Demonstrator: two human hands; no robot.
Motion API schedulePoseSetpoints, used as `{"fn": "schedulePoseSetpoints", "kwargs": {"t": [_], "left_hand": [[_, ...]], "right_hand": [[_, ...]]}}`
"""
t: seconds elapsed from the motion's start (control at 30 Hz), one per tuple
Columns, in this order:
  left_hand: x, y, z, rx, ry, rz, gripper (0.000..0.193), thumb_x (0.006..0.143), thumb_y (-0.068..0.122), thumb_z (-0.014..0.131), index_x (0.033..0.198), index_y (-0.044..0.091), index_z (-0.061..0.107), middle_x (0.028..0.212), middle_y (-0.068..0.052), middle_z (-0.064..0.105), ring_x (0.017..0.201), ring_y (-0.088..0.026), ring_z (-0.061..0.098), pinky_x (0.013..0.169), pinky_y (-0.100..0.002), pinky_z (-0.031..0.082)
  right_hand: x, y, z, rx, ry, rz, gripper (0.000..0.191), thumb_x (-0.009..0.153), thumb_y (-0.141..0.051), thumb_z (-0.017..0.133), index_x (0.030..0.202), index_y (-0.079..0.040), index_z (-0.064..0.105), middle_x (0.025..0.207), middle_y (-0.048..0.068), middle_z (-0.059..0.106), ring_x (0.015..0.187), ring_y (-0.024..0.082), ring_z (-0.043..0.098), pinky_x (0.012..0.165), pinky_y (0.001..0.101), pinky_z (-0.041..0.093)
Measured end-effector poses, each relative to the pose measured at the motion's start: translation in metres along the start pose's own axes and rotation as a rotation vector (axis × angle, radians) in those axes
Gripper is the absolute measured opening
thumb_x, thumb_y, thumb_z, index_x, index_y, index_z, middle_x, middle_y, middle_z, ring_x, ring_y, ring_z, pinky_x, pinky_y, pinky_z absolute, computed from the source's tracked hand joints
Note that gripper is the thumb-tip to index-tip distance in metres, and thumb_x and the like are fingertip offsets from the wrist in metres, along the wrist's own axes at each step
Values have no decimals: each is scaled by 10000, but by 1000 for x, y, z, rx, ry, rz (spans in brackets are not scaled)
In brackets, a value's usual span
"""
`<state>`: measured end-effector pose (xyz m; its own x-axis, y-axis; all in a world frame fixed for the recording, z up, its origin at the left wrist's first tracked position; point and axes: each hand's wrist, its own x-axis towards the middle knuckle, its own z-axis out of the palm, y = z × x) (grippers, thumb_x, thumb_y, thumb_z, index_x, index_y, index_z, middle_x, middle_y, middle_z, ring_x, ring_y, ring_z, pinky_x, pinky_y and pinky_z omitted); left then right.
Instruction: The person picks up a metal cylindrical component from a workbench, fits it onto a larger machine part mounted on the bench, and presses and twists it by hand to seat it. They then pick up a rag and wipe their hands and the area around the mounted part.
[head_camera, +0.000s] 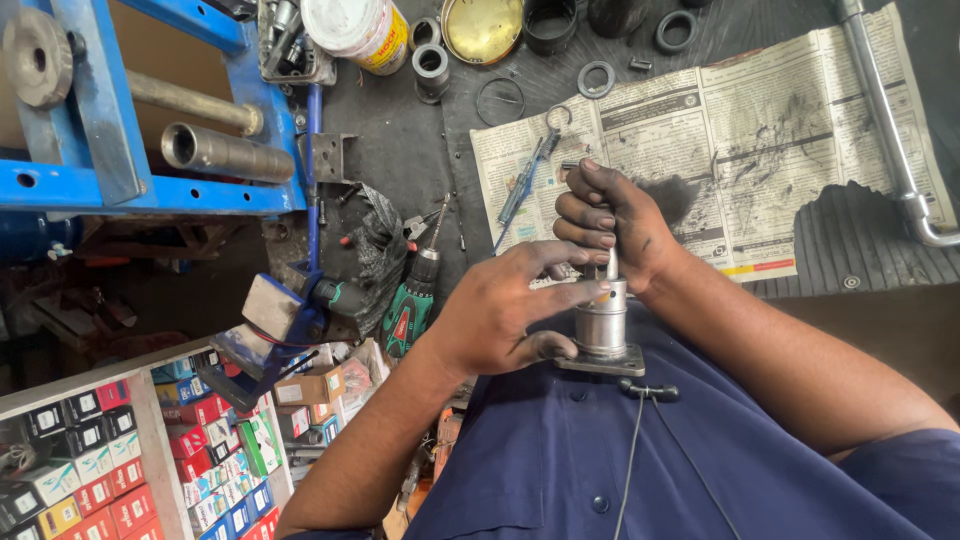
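My left hand (505, 310) grips a grey metal cylinder with a square base plate (602, 338), held close to my chest above my blue shirt. A thin shiny rod (612, 262) stands up out of the cylinder's top. My right hand (610, 225), stained with black grease, is closed around that rod from above. Both hands meet over the part, just in front of the workbench edge.
A greasy newspaper (760, 130) covers the dark bench with a blue-handled tool (525, 180), metal rings (596, 78) and a brass lid (482, 28). A bent steel pipe (885, 120) lies at right. A blue press frame (110, 150), a green drill (412, 305) and shelves of small boxes (110, 460) are at left.
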<state>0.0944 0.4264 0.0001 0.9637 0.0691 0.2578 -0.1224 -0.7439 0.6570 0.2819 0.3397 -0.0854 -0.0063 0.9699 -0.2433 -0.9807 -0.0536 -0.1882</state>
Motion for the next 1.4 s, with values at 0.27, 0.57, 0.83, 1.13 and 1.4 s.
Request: {"fn": "schedulePoseSetpoints", "kwargs": {"t": [0.27, 0.57, 0.83, 1.13, 1.4], "left_hand": [[-2, -8, 1, 253, -55, 135, 501, 955, 543, 677, 1323, 203, 714, 1388, -72, 560, 1122, -269, 638, 967, -414, 557], [-7, -11, 7, 411, 37, 165, 498, 947, 563, 691, 1311, 225, 726, 1411, -49, 559, 1149, -241, 594, 1011, -427, 515], [-13, -21, 3, 533, 72, 276, 460, 1011, 584, 670, 1274, 213, 742, 1432, -1, 534, 1216, -203, 522, 1085, -424, 456], [-14, -22, 10, 573, 75, 249, 492, 1040, 631, 601, 1332, 258, 736, 1510, -13, 476, 1362, -197, 447, 1198, -468, 319], [-18, -20, 14, 596, 64, 237, 389, 1082, 574, 575, 1359, 339, 713, 1555, 14, 454, 1424, -171, 414, 1243, -460, 285]], "right_hand": [[1, -1, -3, 22, -29, 17, 389, 1115, -336, 492, 777, -159, 417, 587, -65, 350, 482, 37, 334, 372, 178, 298], [2, 0, -6, 23, -36, 19, 375, 1117, -333, 481, 789, -160, 424, 600, -63, 348, 498, 36, 340, 374, 173, 308], [1, 2, -5, 58, -27, 35, 385, 1122, -331, 488, 788, -151, 420, 594, -65, 351, 490, 39, 338, 385, 181, 307], [0, 0, -9, 32, -10, 16, 374, 1114, -335, 484, 792, -154, 423, 601, -61, 357, 498, 35, 336, 374, 174, 299], [4, 2, -9, 19, -25, 15, 377, 1122, -332, 483, 793, -159, 422, 599, -61, 359, 495, 40, 340, 391, 183, 307]]}}
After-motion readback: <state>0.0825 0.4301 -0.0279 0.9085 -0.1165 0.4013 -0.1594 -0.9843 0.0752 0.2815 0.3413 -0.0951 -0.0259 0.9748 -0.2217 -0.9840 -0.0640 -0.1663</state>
